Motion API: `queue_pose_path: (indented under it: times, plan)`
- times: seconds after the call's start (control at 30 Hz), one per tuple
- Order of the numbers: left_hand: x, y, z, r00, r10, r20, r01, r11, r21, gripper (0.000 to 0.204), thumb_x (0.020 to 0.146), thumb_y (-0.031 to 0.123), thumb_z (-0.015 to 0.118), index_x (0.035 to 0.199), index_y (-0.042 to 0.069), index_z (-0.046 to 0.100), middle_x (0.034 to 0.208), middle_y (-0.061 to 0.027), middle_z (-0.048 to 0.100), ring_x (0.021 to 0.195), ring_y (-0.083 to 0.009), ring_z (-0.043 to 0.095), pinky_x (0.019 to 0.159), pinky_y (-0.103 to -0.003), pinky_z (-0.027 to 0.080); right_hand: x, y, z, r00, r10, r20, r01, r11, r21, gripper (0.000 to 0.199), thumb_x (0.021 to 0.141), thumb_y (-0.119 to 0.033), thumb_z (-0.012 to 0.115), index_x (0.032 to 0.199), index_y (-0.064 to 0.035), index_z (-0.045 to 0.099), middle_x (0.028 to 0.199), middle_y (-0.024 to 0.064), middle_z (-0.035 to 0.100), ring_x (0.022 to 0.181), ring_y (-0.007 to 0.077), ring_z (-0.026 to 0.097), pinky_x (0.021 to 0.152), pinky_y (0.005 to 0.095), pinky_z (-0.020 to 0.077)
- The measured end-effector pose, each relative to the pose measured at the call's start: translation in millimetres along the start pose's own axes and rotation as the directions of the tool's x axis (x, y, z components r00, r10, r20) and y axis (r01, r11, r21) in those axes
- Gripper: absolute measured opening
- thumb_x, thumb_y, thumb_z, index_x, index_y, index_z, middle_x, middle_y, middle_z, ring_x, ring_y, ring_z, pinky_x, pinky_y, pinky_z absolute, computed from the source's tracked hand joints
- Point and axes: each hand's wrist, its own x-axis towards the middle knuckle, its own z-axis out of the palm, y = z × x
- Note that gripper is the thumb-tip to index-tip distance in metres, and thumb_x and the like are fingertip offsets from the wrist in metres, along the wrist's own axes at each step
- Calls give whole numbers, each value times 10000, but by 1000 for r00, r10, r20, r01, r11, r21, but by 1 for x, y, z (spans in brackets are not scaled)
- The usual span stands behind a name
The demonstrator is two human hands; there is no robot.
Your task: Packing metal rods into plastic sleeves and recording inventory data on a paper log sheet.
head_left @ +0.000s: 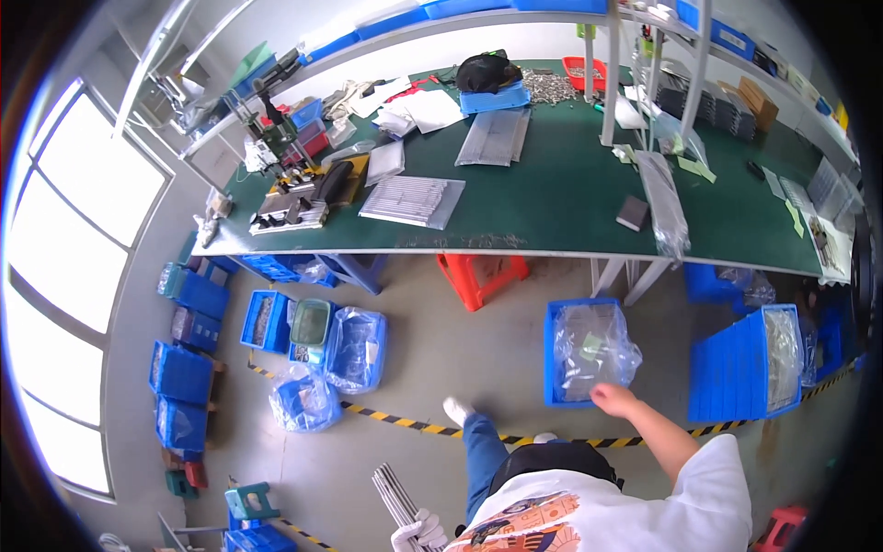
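Note:
My left hand [419, 532], in a white glove, is closed around a bundle of thin metal rods [395, 494] at the lower edge. The rods tilt up and to the left. My bare right hand [614, 401] is at the near right edge of a blue crate [550, 354] on the floor. Clear plastic bagging [589, 336] lines that crate and spills over its right side. The right fingers look curled in, beside the bagging. Whether they grip the plastic, the rim or something else is too small to tell.
A long green workbench [552, 202] spans the far side, with a sheet of rods [412, 201] and a bench fixture [294, 198] on it. A red stool [478, 276] stands under its edge. Blue bins [357, 350] sit left; stacked crates [736, 363] sit right. Striped tape [414, 424] crosses the floor.

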Motion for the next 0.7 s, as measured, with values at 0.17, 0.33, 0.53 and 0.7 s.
queue_pose_path:
  times: [0.17,0.33,0.53,0.7]
  plan:
    - [112,107,57,977,-174,125,164,983,87,138,735,74,605,795,59,482,609,-15,441,488,-109,437,478,-264,378,169,-77,1,985,-70,-156,78,996,46,199,804,-261,545,899,-104,623,857,112,647,812,289,619,705,378,488]
    - [252,201,151,961,-274,47,197,791,580,176,748,92,594,848,73,451,661,-8,410,498,-92,392,496,-254,356,290,-97,56,946,227,231,-197,970,-144,214,787,-219,538,898,-79,656,900,146,655,856,283,627,746,357,491]
    - [372,251,273,879,-437,189,270,785,558,233,791,94,609,982,76,477,696,6,425,528,-101,415,506,-245,372,361,-128,98,999,37,29,-46,883,468,257,799,-257,586,940,-47,633,824,59,663,766,170,618,696,314,488]
    - [481,248,340,866,-373,332,155,833,531,235,787,115,635,961,64,485,667,-12,416,565,-133,438,542,-285,396,461,-81,158,967,244,75,-252,860,444,399,850,-296,556,1180,-72,550,1218,139,544,1144,245,500,956,325,385]
